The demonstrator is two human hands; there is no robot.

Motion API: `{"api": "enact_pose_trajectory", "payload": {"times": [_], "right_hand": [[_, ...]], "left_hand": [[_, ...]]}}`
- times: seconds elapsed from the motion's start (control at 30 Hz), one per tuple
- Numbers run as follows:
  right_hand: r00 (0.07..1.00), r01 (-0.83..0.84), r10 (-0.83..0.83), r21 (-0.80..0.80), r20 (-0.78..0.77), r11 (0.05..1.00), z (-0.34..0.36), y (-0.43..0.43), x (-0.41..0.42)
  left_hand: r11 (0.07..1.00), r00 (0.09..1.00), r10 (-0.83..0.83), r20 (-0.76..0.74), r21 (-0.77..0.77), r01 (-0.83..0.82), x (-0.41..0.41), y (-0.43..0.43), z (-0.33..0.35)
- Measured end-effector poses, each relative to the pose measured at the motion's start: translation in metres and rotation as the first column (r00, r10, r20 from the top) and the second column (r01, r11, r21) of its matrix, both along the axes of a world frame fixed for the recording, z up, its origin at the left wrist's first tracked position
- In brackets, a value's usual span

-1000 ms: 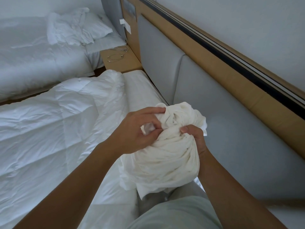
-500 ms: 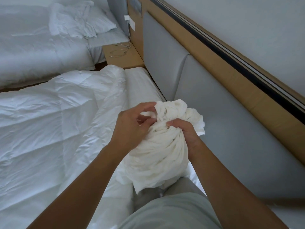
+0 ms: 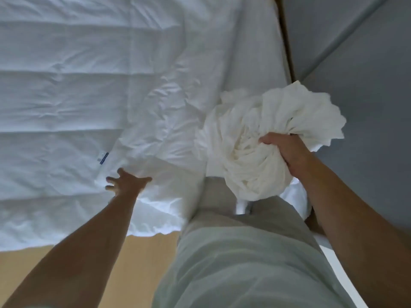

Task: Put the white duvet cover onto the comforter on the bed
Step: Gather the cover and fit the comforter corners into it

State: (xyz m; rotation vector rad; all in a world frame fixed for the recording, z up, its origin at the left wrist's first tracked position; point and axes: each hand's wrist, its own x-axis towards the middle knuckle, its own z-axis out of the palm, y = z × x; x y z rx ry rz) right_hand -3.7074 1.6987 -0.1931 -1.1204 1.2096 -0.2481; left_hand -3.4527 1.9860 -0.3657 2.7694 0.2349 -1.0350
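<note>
Fingers (image 3: 268, 140) of the right hand (image 3: 289, 155) were curled tight into the bunched white duvet cover (image 3: 249, 156), held over the mattress (image 3: 255, 52) edge at three o'clock in the view. The left hand (image 3: 127, 182) reached out at eight o'clock, spread wide and holding nothing, at the comforter (image 3: 77, 96) corner. A small blue label (image 3: 103, 157) lay at its eleven o'clock. By my judgement, pinching that corner firmly before feeding it into the cover's matching inner corner would serve best.
</note>
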Motion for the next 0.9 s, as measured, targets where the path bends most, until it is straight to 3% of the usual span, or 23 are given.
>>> {"api": "enact_pose_trajectory", "payload": {"times": [0.07, 0.13, 0.23, 0.3, 0.37, 0.4, 0.47, 0.5, 0.57, 0.67, 0.8, 0.9], "right_hand": [[0.999, -0.013, 0.014, 0.025, -0.041, 1.000, -0.022, 0.014, 0.004], [0.996, -0.031, 0.036, 0.061, -0.085, 0.998, -0.043, 0.029, 0.008], [0.993, -0.045, 0.057, 0.116, -0.102, 0.992, -0.070, 0.050, 0.013], [0.994, -0.063, 0.075, 0.142, -0.078, 0.988, -0.082, 0.063, 0.018], [0.994, -0.088, 0.097, 0.155, -0.051, 0.984, -0.086, 0.071, 0.021], [0.994, -0.095, 0.101, 0.167, -0.030, 0.981, -0.084, 0.072, 0.021], [0.996, -0.092, 0.088, 0.203, 0.027, 0.975, -0.077, 0.069, 0.019], [0.996, -0.084, 0.074, 0.221, 0.053, 0.972, -0.072, 0.065, 0.015], [0.994, -0.056, 0.026, 0.274, 0.110, 0.960, -0.058, 0.055, 0.003], [0.970, -0.012, -0.068, 0.323, 0.234, 0.946, -0.034, 0.039, -0.020], [0.920, 0.002, -0.124, 0.312, 0.372, 0.950, -0.001, 0.023, -0.052], [0.872, 0.025, -0.177, 0.318, 0.457, 0.948, 0.016, 0.013, -0.069]], "left_hand": [[0.935, 0.932, 0.340, -0.125, -0.055, -0.349, -0.002, 0.047, -0.024], [0.755, 0.762, 0.543, -0.354, -0.191, -0.627, -0.002, 0.072, -0.040], [0.465, 0.602, 0.622, -0.502, -0.382, -0.799, 0.005, 0.070, -0.051], [0.343, 0.595, 0.654, -0.467, -0.518, -0.783, 0.010, 0.046, -0.047], [0.364, 0.696, 0.655, -0.293, -0.685, -0.631, 0.007, 0.014, -0.032], [0.446, 0.790, 0.595, -0.148, -0.757, -0.478, 0.000, -0.003, -0.021], [0.645, 0.929, 0.314, 0.197, -0.762, -0.056, -0.025, -0.033, 0.011], [0.667, 0.927, 0.138, 0.348, -0.725, 0.173, -0.040, -0.046, 0.031], [0.521, 0.824, -0.152, 0.545, -0.664, 0.536, -0.073, -0.067, 0.070], [0.279, 0.605, -0.431, 0.670, -0.538, 0.795, -0.105, -0.087, 0.123], [0.285, 0.387, -0.472, 0.792, -0.278, 0.917, -0.124, -0.117, 0.179], [0.216, 0.261, -0.446, 0.856, -0.180, 0.960, -0.133, -0.147, 0.202]]}}
